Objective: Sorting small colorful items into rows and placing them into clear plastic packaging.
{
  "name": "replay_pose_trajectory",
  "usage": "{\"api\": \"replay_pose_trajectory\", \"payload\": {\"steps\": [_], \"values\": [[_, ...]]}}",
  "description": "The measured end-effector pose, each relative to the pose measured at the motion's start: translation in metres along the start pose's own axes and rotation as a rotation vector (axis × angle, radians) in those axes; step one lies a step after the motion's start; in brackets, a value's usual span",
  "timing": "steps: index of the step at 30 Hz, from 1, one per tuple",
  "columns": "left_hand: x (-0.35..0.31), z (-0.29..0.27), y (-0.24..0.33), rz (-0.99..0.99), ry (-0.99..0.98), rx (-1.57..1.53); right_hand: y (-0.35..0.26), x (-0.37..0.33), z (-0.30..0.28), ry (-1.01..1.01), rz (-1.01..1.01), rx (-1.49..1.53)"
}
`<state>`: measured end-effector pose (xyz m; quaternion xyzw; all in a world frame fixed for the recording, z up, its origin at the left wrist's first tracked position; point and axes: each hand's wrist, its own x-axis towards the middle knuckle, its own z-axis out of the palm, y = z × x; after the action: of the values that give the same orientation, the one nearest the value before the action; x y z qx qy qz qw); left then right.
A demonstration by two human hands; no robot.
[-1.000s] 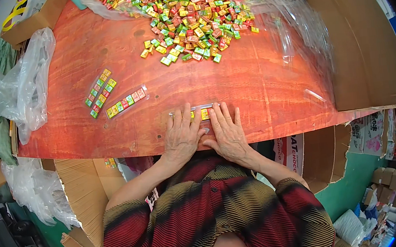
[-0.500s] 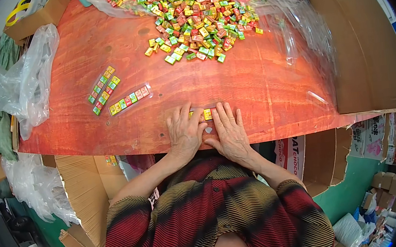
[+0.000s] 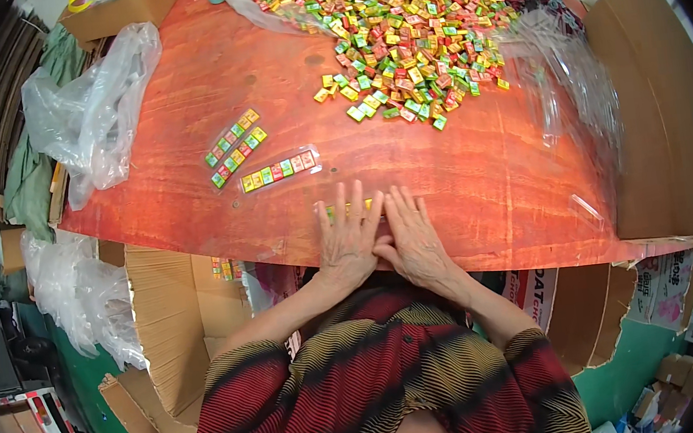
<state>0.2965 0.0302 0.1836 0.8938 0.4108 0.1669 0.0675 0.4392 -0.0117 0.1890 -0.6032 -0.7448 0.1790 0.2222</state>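
Note:
At the table's near edge, my left hand [image 3: 346, 240] and my right hand [image 3: 415, 241] lie side by side, fingers stretched out and flat. Under them is a clear plastic strip pack [image 3: 356, 207] of small colourful blocks, mostly hidden; yellow and green show between the left fingers. Further left lie three more filled packs: one near pack [image 3: 280, 171] set slightly aslant, and two steeper ones, a middle pack [image 3: 239, 157] and a far pack [image 3: 231, 137]. Beyond my hands spreads a big heap of loose little wrapped blocks [image 3: 417, 46] in red, yellow, green and orange.
Clear plastic sleeves [image 3: 584, 91] are piled at the right, beside a tall cardboard box [image 3: 659, 112]. One loose clear piece [image 3: 587, 208] lies near them. A crumpled plastic bag [image 3: 100, 116] sits at the left edge. Below the edge stands an open carton [image 3: 166, 322].
My left fingers have straightened from a bent pose and now lie flat across the pack. The whole view has turned and shifted, so the table appears further right and tilted.

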Motion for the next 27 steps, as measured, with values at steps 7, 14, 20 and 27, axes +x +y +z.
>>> {"api": "replay_pose_trajectory", "payload": {"steps": [7,14,20,27], "values": [[0.014,-0.015,-0.057,-0.115,0.082,0.121,-0.013,0.053,0.01,0.082,-0.153,0.184],[0.002,-0.025,-0.077,-0.16,-0.012,0.156,0.001,0.054,0.011,0.056,-0.131,0.14],[-0.001,-0.04,-0.106,-0.279,0.017,0.153,0.001,0.037,-0.005,0.042,-0.108,0.194],[0.012,-0.04,-0.133,-0.397,0.011,0.296,0.007,0.023,-0.019,0.025,-0.071,0.254]]}}
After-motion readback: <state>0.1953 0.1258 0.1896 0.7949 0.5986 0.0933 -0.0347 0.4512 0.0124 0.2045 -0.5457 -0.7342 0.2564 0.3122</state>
